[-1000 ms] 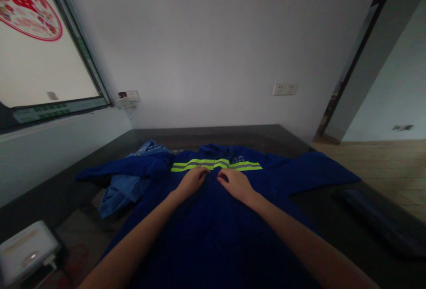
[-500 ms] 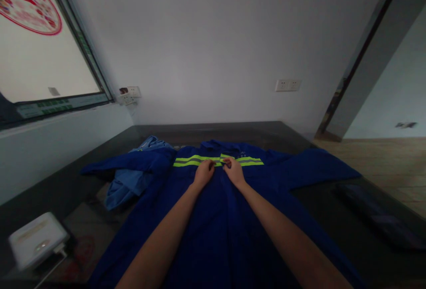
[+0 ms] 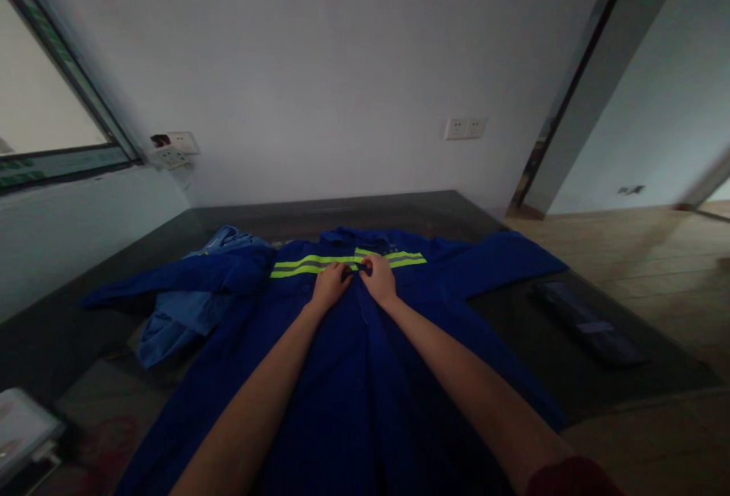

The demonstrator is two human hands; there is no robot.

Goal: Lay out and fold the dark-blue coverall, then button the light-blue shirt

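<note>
L hand [image 3: 331, 287] curled at work-jkt placket [image 3: 372, 351], grip unclear | R hand [image 3: 379, 278] pinching placket edge | tip: keep hi-vis stripe [image 3: 311, 266] lvl across

The wall [image 3: 331, 85] is looking kinda gray in this dim light, with outlets [image 3: 464, 128] sitting above a dark table [image 3: 510, 336]. A window [image 3: 39, 93] is showing pale on the left, tan floor [image 3: 616, 249] stretching off right.
</note>
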